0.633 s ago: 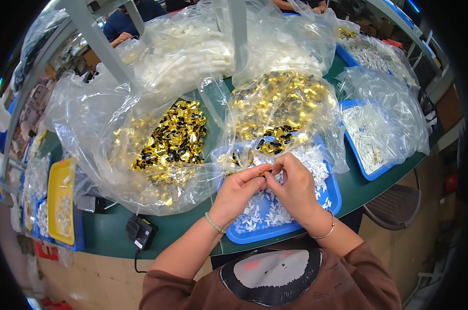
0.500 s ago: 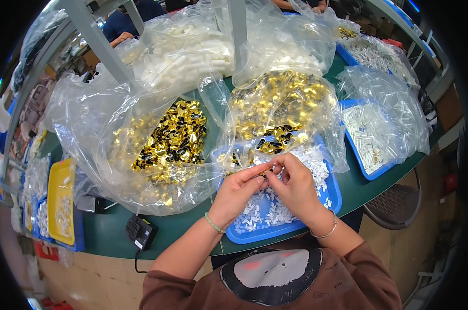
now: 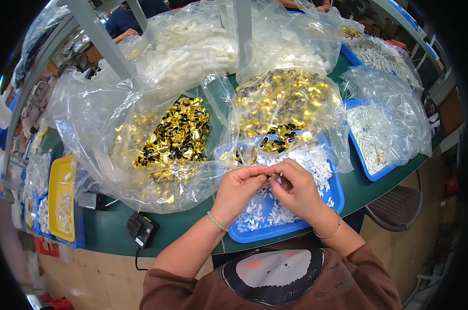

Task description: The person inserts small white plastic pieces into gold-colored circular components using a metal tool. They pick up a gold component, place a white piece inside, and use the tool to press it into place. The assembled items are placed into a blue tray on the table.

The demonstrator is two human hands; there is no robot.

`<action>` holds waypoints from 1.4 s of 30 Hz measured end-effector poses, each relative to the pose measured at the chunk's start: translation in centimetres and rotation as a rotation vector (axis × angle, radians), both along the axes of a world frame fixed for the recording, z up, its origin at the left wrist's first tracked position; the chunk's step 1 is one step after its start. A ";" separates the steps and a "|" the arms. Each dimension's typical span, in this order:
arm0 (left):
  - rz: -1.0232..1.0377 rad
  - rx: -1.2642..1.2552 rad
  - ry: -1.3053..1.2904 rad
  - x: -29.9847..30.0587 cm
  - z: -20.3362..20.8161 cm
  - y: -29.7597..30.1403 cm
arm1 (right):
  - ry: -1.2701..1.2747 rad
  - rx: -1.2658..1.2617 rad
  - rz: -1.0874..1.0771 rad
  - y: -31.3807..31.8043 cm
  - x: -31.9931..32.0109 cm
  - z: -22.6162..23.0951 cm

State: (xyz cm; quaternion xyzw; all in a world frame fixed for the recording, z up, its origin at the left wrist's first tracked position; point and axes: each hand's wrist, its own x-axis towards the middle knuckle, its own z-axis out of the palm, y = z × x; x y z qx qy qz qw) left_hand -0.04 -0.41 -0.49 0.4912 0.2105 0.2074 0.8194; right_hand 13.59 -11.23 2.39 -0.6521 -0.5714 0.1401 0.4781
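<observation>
My left hand (image 3: 238,192) and my right hand (image 3: 300,194) meet fingertip to fingertip over a blue tray (image 3: 247,237). Pinched between them is a small dark and gold piece (image 3: 268,176), mostly covered by the fingers; its exact kind is too small to tell. Many small white plastic pieces (image 3: 254,214) fill the tray below. Just beyond the hands, an open clear bag of shiny gold and black pieces (image 3: 280,138) rests against the tray's far side. Another clear bag (image 3: 89,134) to the left spills similar gold and black pieces (image 3: 179,132).
Clear bags of white cylindrical parts (image 3: 192,57) lie at the back, behind grey frame posts (image 3: 243,31). A blue tray of clear pieces (image 3: 359,150) stands right. Far left is a yellow tray (image 3: 53,206); a black corded device (image 3: 141,230) sits by the table edge. Co-workers sit across.
My right fingers have curled down closer around the small piece, and the fingertips of both hands sit slightly lower. The whole view has shifted a little; the bags and trays stay in place.
</observation>
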 end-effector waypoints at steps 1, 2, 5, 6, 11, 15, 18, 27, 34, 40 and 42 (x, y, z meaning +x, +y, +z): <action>0.002 0.022 0.011 0.0 0.0 0.0 | -0.019 -0.019 0.015 -0.1 0.1 0.3; 0.004 0.044 0.022 -0.1 -0.1 0.0 | -0.039 -0.037 0.031 -0.2 0.2 0.5; -0.007 0.091 0.052 -0.2 -0.7 0.1 | -0.098 -0.039 0.043 -0.2 0.1 0.5; -0.014 0.104 0.062 -0.2 -0.8 0.1 | -0.086 -0.032 0.037 -0.2 0.1 0.4; -0.050 0.080 0.008 -0.1 0.3 0.1 | -0.057 -0.010 0.003 -0.2 0.5 -0.3; -0.053 0.143 0.021 -0.1 -0.1 -0.1 | -0.084 0.018 0.027 -0.2 0.5 -0.1; -0.069 0.142 -0.001 -0.1 -0.9 0.0 | -0.105 0.069 0.045 -0.1 0.6 -0.8; -0.063 0.075 0.009 -0.2 -0.1 0.0 | -0.087 0.043 -0.016 -0.2 0.2 -0.3; -0.052 0.101 0.011 -0.1 -0.3 0.0 | -0.097 0.094 0.000 0.0 0.3 -0.9; -0.056 0.109 0.028 -0.1 0.0 -0.1 | -0.089 0.113 0.004 0.0 0.4 -0.9; -0.053 0.115 0.013 -0.1 -0.2 -0.1 | -0.085 0.115 0.009 0.0 0.4 -0.8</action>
